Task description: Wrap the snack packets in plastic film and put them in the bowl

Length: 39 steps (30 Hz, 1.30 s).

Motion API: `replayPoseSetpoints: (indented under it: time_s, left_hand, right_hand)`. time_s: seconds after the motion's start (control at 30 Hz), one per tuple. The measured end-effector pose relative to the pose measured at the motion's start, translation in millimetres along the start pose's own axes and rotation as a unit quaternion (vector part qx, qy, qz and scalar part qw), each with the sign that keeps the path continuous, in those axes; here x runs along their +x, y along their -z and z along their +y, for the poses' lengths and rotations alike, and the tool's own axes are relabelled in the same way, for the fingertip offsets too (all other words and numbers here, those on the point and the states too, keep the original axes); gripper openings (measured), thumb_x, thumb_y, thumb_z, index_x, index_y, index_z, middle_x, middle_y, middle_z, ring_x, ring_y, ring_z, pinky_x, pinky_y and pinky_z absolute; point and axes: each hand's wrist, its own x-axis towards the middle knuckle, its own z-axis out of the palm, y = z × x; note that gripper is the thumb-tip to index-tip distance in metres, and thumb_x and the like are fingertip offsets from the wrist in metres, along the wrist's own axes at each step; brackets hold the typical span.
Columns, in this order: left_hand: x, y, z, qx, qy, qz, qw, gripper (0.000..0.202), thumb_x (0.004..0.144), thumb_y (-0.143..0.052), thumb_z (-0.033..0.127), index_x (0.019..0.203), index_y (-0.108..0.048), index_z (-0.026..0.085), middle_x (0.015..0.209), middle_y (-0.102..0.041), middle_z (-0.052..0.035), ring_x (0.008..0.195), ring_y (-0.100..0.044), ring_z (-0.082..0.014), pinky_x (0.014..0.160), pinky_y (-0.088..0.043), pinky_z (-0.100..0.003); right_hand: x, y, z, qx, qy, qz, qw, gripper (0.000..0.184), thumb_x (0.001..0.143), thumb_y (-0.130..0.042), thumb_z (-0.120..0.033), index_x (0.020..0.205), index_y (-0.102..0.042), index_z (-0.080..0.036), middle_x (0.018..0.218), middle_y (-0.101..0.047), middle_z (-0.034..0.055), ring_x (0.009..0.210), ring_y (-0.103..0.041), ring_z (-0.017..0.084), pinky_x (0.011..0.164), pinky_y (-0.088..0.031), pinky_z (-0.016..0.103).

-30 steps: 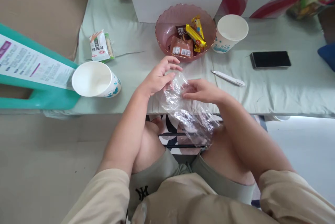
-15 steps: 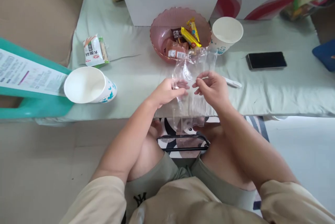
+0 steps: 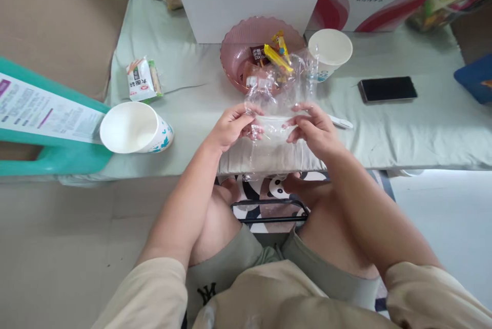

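While the left hand pinches one side of a clear plastic bag between thumb and fingers, the right hand grips the opposite side likewise, the film spanning the gap between them. The bag is above the middle of the tabletop's near edge; its lower end hangs past that edge, and its upper part overlaps the pink bowl of wrapped snacks in view. A white pen-shaped tool lies just beside the right hand. Toward the tabletop's right end rests a black phone; near its left end, by the near edge, stands a paper cup.
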Motion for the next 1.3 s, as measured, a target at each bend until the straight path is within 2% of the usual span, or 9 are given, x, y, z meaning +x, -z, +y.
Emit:
replayPoseSetpoints:
  time_s: [0.17, 0.43, 0.53, 0.6, 0.7, 0.77, 0.93, 1.1, 1.3]
  left_hand:
    - [-1, 3.9, 1, -0.018, -0.037, -0.018, 0.999, 0.013, 0.087, -0.067, 0.028, 0.093, -0.073, 0.017, 0.079, -0.074, -0.0022, 0.066, -0.071, -0.0122, 0.065, -0.059, -0.026]
    - [3, 8.1, -2, 0.062, -0.131, -0.025, 0.989, 0.028, 0.090, -0.059, 0.033, 0.080, -0.079, 0.017, 0.093, -0.074, -0.0071, 0.078, -0.069, -0.0135, 0.072, -0.056, -0.027]
    - [7, 8.1, -5, 0.120, -0.158, 0.048, 0.979, 0.041, 0.094, -0.053, 0.043, 0.073, -0.077, 0.017, 0.091, -0.073, -0.0080, 0.077, -0.067, -0.0136, 0.072, -0.055, -0.028]
    - [8, 7.7, -6, 0.172, -0.177, 0.090, 0.965, 0.032, 0.089, -0.063, 0.040, 0.069, -0.075, 0.018, 0.089, -0.071, -0.0067, 0.079, -0.066, -0.0140, 0.071, -0.054, -0.028]
    - [7, 7.4, -6, 0.184, -0.210, 0.106, 0.954, 0.014, 0.077, -0.076, 0.031, 0.071, -0.072, 0.018, 0.092, -0.070, -0.0051, 0.082, -0.066, -0.0147, 0.072, -0.054, -0.028]
    - [7, 6.7, -6, 0.128, -0.217, 0.102, 0.962, 0.016, 0.073, -0.080, 0.029, 0.082, -0.070, 0.020, 0.098, -0.069, -0.0038, 0.088, -0.068, -0.0154, 0.079, -0.055, -0.030]
    - [4, -1.2, -2, -0.046, -0.090, 0.071, 0.992, 0.065, 0.069, -0.087, 0.033, 0.125, -0.053, 0.033, 0.120, -0.070, -0.0027, 0.102, -0.073, -0.0183, 0.084, -0.058, -0.033]
    - [2, -8.5, 2, -0.053, 0.076, 0.032, 0.995, 0.033, 0.076, -0.077, 0.029, 0.103, -0.061, 0.018, 0.098, -0.075, -0.0066, 0.083, -0.074, -0.0172, 0.063, -0.055, -0.024]
    - [-2, -1.3, 5, 0.006, 0.053, 0.017, 0.998, 0.023, 0.078, -0.069, 0.023, 0.101, -0.067, 0.018, 0.058, -0.051, 0.0083, 0.047, -0.053, -0.0066, 0.048, -0.048, -0.020]
  right_hand:
    - [4, 2, 9, 0.008, 0.048, 0.043, 0.998, 0.024, 0.084, -0.073, -0.042, 0.082, -0.059, -0.023, 0.128, -0.066, 0.0029, 0.059, -0.063, 0.005, 0.052, -0.051, 0.023]
    - [14, 11, 14, -0.028, 0.094, 0.115, 0.989, 0.012, 0.071, -0.067, -0.019, 0.062, -0.059, -0.020, 0.130, -0.062, 0.0037, 0.119, -0.062, 0.027, 0.087, -0.055, 0.042]
    - [16, 9, 16, 0.024, 0.071, 0.128, 0.989, 0.007, 0.075, -0.066, -0.026, 0.075, -0.061, -0.022, 0.141, -0.054, 0.0022, 0.111, -0.067, 0.024, 0.089, -0.055, 0.043]
    - [16, 6, 18, 0.060, 0.049, 0.118, 0.990, 0.020, 0.078, -0.068, -0.032, 0.097, -0.061, -0.029, 0.143, -0.052, 0.0022, 0.102, -0.069, 0.020, 0.084, -0.057, 0.040]
    - [14, 2, 19, 0.048, 0.013, 0.087, 0.995, 0.055, 0.074, -0.078, -0.037, 0.122, -0.052, -0.036, 0.119, -0.065, 0.0028, 0.090, -0.068, 0.018, 0.077, -0.058, 0.037]
    - [11, -1, 16, 0.023, -0.018, 0.061, 0.998, 0.059, 0.067, -0.084, -0.031, 0.118, -0.055, -0.031, 0.096, -0.068, 0.0002, 0.081, -0.066, 0.017, 0.075, -0.056, 0.034]
    - [6, -9, 4, 0.067, -0.012, 0.060, 0.996, 0.026, 0.068, -0.081, -0.025, 0.077, -0.056, -0.023, 0.075, -0.062, -0.0037, 0.072, -0.063, 0.012, 0.078, -0.052, 0.030]
    - [4, -9, 3, 0.114, -0.067, 0.038, 0.990, 0.032, 0.069, -0.081, -0.039, 0.082, -0.056, -0.024, 0.087, -0.070, 0.0002, 0.077, -0.068, 0.015, 0.074, -0.055, 0.032]
    - [2, -4, 3, -0.010, -0.059, 0.043, 0.997, 0.026, 0.078, -0.076, -0.040, 0.094, -0.067, -0.022, 0.058, -0.051, -0.0059, 0.051, -0.048, 0.010, 0.051, -0.041, 0.026]
